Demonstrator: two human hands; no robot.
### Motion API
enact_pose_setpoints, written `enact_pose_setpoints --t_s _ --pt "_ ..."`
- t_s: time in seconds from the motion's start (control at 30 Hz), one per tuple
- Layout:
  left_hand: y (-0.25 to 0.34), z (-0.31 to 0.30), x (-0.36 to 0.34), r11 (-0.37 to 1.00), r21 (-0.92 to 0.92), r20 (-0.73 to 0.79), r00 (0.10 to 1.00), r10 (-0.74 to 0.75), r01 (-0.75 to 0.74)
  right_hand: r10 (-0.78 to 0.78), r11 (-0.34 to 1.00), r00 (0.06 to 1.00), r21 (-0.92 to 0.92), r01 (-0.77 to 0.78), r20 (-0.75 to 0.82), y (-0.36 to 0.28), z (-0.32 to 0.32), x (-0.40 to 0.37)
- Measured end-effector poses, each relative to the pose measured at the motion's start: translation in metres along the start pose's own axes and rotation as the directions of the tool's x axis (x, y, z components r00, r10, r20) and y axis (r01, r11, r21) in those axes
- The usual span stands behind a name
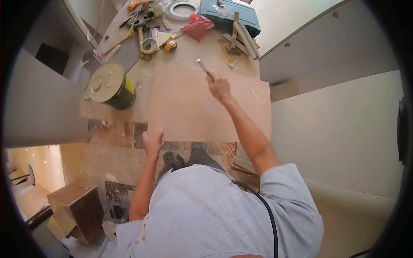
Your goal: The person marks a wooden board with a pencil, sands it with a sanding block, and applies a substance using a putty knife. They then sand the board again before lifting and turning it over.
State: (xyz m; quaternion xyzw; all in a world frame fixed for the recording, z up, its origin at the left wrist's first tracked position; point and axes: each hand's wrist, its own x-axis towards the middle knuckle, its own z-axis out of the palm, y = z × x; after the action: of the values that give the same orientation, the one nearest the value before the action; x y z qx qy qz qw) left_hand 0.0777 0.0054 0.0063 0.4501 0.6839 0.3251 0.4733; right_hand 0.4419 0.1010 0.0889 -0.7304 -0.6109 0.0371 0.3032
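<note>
Holds the tool [201,65] clamped in the right hand [220,88], pointing forward-left near the board's [185,107] far edge, and grips its near-left corner with the left hand [152,142].

Ahead and a little left of my right fingers [212,80], I have a red bag [197,29] lying near a teal toolbox [235,20], with wood strips [246,39] ahead and to the right. Farther left of those fingers sit a tape measure [170,45] and, just beside it, a tape roll [149,51]. Forward and left of my left fingers [161,134] stands a lidded tub [122,97]. Behind them, low to the left, I see a brown box [88,210] near a grey block [110,228].
</note>
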Motion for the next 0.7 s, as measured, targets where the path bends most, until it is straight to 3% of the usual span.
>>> enact_pose_setpoints --t_s 0.1,0.17,0.23,0.37,0.43,0.5,0.57,0.7 --pt "0.002 0.003 -0.006 0.999 0.043 -0.045 0.999 0.031 -0.029 -0.019 1.000 0.994 0.016 0.021 -0.107 0.064 0.013 0.073" --pt "-0.002 0.005 -0.007 1.000 -0.005 -0.077 0.997 0.017 -0.018 0.126 0.990 0.991 -0.067 -0.123 0.036 0.090 0.022 0.106" --pt "-0.018 0.004 -0.002 0.999 -0.037 -0.070 0.997 -0.019 0.016 0.135 0.987 0.990 -0.093 -0.131 0.038 0.114 0.041 0.134" --pt "0.012 0.009 -0.013 0.970 -0.155 -0.044 0.980 -0.196 0.187 0.144 0.990 0.990 -0.014 -0.144 0.005 0.114 0.065 0.164" --pt "0.016 0.014 -0.011 0.958 -0.188 -0.037 0.973 -0.227 0.216 0.173 0.985 0.978 0.042 -0.169 -0.115 0.110 0.075 0.184" --pt "0.016 0.006 -0.018 0.940 -0.258 -0.110 0.960 -0.258 0.223 0.201 0.979 0.978 0.026 -0.200 -0.057 0.121 0.104 0.206" --pt "0.019 0.004 -0.017 0.950 -0.169 -0.023 0.962 -0.271 0.263 0.273 0.962 0.961 0.046 -0.271 -0.053 0.109 0.104 0.211" --pt "0.030 0.010 -0.012 0.957 -0.162 -0.030 0.968 -0.248 0.240 0.328 0.945 0.942 0.003 -0.328 -0.069 0.101 0.096 0.210"
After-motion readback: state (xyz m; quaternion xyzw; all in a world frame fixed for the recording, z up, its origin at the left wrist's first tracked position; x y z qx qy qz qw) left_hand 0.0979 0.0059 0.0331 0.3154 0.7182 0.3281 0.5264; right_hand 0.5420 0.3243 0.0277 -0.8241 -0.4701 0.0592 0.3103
